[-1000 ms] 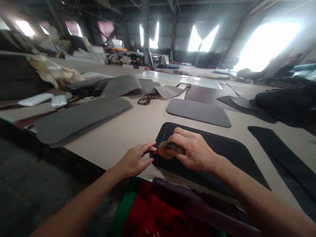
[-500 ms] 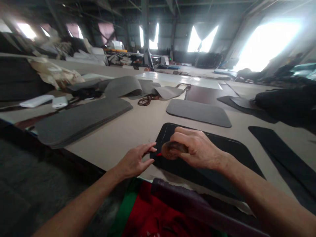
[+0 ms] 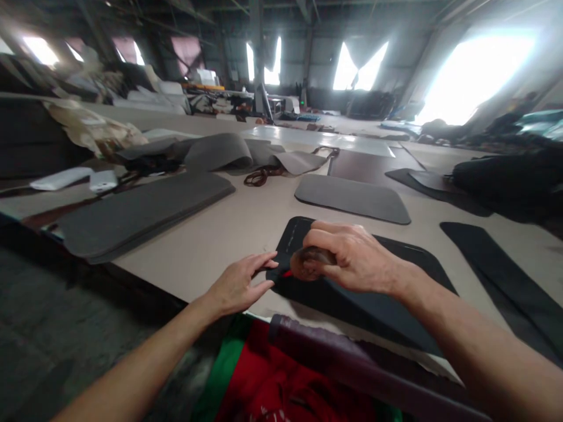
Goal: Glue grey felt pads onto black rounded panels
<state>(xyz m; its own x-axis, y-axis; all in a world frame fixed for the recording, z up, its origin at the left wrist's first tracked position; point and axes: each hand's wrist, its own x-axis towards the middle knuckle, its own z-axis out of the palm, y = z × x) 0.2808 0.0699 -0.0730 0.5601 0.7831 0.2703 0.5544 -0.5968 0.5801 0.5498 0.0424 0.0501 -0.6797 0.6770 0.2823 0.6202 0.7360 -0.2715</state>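
Note:
My right hand [image 3: 352, 258] is wrapped round a rounded brown tool, wooden in look [image 3: 310, 264], and presses it onto the left part of a black rounded-corner panel [image 3: 417, 258]. What kind of tool it is I cannot make out. A small red patch [image 3: 287, 273] shows just left of it. At the panel's left edge, my left hand [image 3: 241, 284] lies with fingers stretched and thumb apart, the fingertips touching the edge. A line of pale marks runs along the panel's left end.
A grey rounded panel [image 3: 352, 198] lies beyond the black one. Stacked grey panels [image 3: 145, 211] are on the left, a dark strip [image 3: 497, 275] on the right. Curled grey sheets [image 3: 220, 153] and a brown cord loop [image 3: 259, 177] lie further back. A dark purple roll [image 3: 334, 351] borders the near side.
The brown tool and my right hand have shifted very slightly to the right over the black panel. My left hand stays at the panel's edge.

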